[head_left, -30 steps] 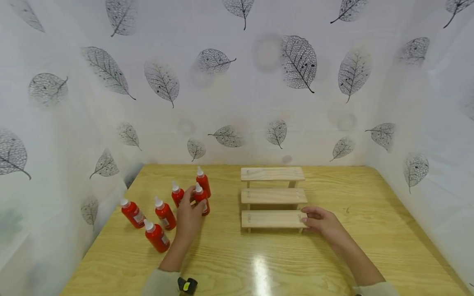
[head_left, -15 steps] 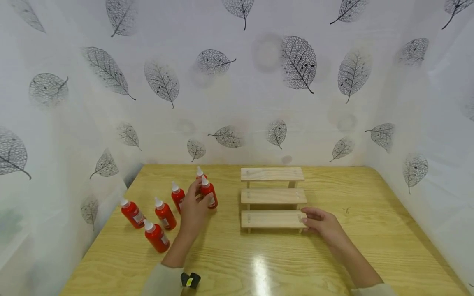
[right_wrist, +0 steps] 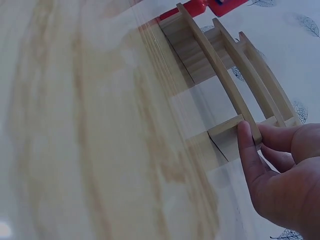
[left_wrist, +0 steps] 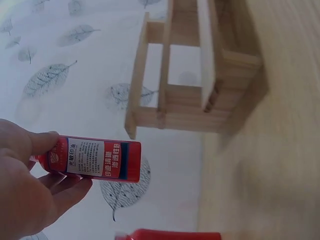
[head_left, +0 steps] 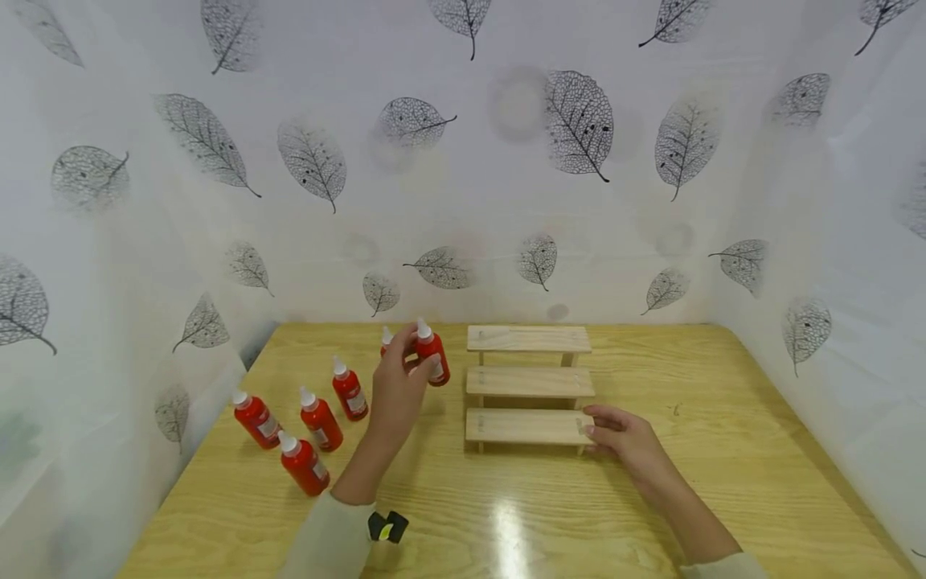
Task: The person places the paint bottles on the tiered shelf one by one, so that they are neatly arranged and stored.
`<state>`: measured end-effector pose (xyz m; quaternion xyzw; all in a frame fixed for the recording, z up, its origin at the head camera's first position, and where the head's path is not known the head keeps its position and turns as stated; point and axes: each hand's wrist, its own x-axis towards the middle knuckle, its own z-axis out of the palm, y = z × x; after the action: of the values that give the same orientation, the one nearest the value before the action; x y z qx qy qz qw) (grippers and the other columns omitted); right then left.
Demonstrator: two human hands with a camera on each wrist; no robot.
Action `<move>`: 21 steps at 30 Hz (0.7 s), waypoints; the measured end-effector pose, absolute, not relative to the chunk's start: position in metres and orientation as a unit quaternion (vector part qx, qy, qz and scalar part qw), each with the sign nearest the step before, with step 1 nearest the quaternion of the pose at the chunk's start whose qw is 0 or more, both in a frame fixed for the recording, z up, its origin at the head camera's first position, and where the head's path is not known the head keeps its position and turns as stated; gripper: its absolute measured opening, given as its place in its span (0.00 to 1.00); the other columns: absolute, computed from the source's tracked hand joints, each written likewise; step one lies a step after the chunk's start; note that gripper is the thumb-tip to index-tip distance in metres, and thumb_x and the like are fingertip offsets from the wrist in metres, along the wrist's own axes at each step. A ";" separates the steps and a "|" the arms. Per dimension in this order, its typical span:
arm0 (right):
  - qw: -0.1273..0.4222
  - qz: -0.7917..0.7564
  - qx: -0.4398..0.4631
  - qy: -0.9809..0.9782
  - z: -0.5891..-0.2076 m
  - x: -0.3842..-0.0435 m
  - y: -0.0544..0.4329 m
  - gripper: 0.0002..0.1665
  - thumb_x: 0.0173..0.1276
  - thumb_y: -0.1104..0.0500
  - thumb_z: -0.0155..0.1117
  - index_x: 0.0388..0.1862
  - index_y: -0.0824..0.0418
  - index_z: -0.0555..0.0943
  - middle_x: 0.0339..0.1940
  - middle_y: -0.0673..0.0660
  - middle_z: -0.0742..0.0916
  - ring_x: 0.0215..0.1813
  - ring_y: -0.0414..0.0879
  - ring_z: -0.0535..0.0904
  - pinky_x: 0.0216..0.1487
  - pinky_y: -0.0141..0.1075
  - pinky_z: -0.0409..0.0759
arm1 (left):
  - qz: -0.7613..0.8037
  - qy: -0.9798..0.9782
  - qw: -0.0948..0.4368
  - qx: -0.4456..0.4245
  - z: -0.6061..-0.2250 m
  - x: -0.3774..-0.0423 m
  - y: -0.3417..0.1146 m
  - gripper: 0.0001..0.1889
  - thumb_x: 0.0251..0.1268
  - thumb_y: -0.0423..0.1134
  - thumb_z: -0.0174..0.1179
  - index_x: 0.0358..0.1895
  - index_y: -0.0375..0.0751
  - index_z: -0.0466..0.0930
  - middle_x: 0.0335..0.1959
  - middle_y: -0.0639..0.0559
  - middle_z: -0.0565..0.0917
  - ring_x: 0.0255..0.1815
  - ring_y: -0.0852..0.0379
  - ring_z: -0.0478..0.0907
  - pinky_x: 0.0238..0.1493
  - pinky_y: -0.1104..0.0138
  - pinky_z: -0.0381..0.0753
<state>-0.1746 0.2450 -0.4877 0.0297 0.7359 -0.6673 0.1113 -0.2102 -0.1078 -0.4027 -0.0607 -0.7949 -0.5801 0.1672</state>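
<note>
At the far left of the desk (head_left: pixel 463 515), an outer bottle (head_left: pixel 258 420) stood red and white-tipped, followed by a front bottle (head_left: pixel 305 466), a middle bottle (head_left: pixel 321 422) and a rear bottle (head_left: pixel 352 393) of the same kind. A further bottle (head_left: pixel 385 350) showed only partly behind the left hand (head_left: pixel 399 390), whose wrist bore a black device (head_left: pixel 388 527). The left hand's grip was closed around the held bottle (head_left: pixel 432 359), which leaned slightly, tip up, raised off the desk near the left side of the stepped wooden rack (head_left: pixel 530 382) but apart from it. At the rack's right end, the right hand (head_left: pixel 633 444) pinched the lowest board (head_left: pixel 524 426) between thumb and fingers.
</note>
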 end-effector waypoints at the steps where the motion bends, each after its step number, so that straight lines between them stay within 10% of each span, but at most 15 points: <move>1: 0.111 -0.667 0.030 0.736 -0.488 -0.175 0.245 0.32 0.73 0.59 0.64 0.71 0.71 0.68 0.60 0.62 0.74 0.54 0.46 0.77 0.54 0.36 0.86 | -0.584 -0.791 0.169 -0.070 -0.399 -0.212 -0.105 0.29 0.69 0.36 0.65 0.72 0.47 0.69 0.64 0.48 0.79 0.60 0.48 0.79 0.62 0.54 0.82; 21: 0.111 -0.667 0.027 0.736 -0.490 -0.174 0.245 0.31 0.73 0.61 0.63 0.70 0.72 0.69 0.54 0.59 0.75 0.50 0.46 0.78 0.52 0.35 0.86 | -0.587 -0.777 0.128 -0.188 -0.361 -0.258 -0.034 0.28 0.68 0.34 0.66 0.70 0.48 0.71 0.61 0.47 0.82 0.57 0.51 0.80 0.59 0.60 0.84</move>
<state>-0.1742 0.2449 -0.4898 0.0266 0.7360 -0.6673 0.1109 -0.2585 -0.0338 -0.3614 -0.1880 -0.7772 -0.5867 0.1281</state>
